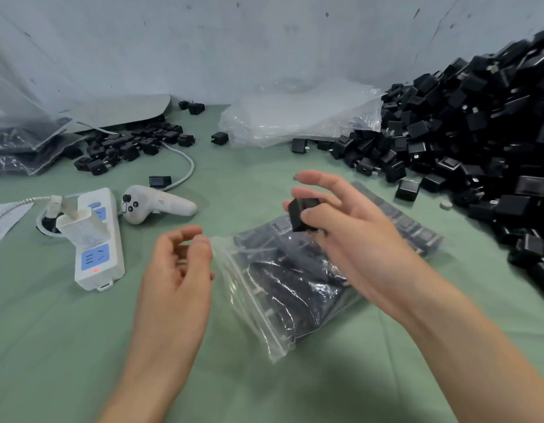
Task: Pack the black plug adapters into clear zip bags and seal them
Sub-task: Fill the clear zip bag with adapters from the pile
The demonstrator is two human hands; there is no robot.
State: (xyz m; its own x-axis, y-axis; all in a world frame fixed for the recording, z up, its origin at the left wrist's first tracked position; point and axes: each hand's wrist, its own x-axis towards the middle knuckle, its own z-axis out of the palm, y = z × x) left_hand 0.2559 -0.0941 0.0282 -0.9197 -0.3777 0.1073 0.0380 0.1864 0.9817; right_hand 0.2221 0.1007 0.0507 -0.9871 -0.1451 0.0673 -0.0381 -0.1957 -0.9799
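A clear zip bag [283,288] full of black plug adapters lies on the green table, its zip edge toward me and to the left. My right hand [341,227] hovers above the bag and pinches one black adapter [301,213] between thumb and fingers. My left hand [179,264] hangs just left of the bag's corner, fingers loosely curled, holding nothing. A large heap of loose black adapters [478,132] fills the right side.
A stack of empty clear bags [295,117] lies at the back centre. A white power strip [96,239] and a white controller [154,206] sit at the left. More adapters [127,145] and filled bags [20,148] lie at the far left.
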